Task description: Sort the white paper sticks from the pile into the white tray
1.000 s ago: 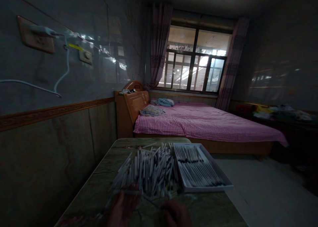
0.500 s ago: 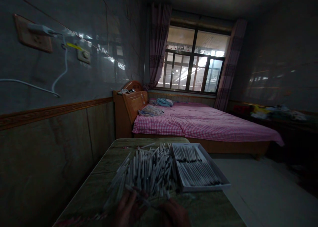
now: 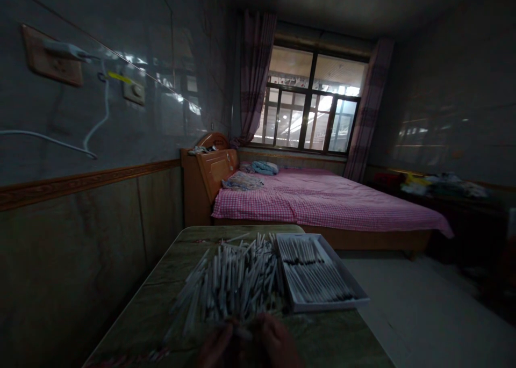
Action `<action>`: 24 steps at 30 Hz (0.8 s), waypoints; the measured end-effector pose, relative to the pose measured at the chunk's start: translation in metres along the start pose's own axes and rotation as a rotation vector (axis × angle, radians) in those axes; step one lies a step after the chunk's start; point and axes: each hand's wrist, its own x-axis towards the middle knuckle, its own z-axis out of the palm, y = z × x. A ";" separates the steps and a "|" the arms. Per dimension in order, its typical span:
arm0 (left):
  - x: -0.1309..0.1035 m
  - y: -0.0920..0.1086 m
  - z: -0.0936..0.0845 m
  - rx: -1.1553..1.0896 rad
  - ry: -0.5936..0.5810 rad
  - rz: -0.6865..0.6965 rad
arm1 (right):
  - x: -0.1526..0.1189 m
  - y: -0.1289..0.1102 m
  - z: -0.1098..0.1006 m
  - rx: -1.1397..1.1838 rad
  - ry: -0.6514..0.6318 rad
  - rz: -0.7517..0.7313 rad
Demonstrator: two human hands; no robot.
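Both hands are low at the table's near side, dim and blurred. My left hand (image 3: 217, 345) has its fingers pressed together around a pale, thin stick (image 3: 243, 333). Close beside it, my right hand (image 3: 276, 341) is also closed, but what it holds, if anything, is too blurred to make out. Just beyond the hands lies a loose pile of whitish, pen-like sticks (image 3: 237, 274). Right of the pile, a shallow white box (image 3: 346, 304) holds similar sticks with dark ends, laid in two rows.
The greenish table (image 3: 149, 309) has rounded far corners. Behind it stands a bed with a pink checked sheet (image 3: 322, 199) and a wooden headboard (image 3: 217, 169). A tiled wall with a socket (image 3: 52, 62) and white cable runs along the left.
My hands have drawn closer together, the left one moving right and slightly down. The stick between them has shifted. The whole view has moved slightly.
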 end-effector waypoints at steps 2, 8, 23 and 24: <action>0.005 0.007 -0.001 -0.044 0.073 0.020 | 0.006 -0.008 -0.005 -0.150 0.021 0.008; 0.008 0.029 0.000 -0.204 0.209 0.035 | 0.024 -0.041 0.000 -0.803 -0.045 0.028; -0.004 0.026 0.015 -0.122 0.173 0.094 | 0.025 -0.044 0.020 -0.991 -0.066 -0.016; -0.008 0.027 0.017 -0.125 0.147 0.094 | 0.024 -0.044 0.020 -1.000 -0.064 -0.021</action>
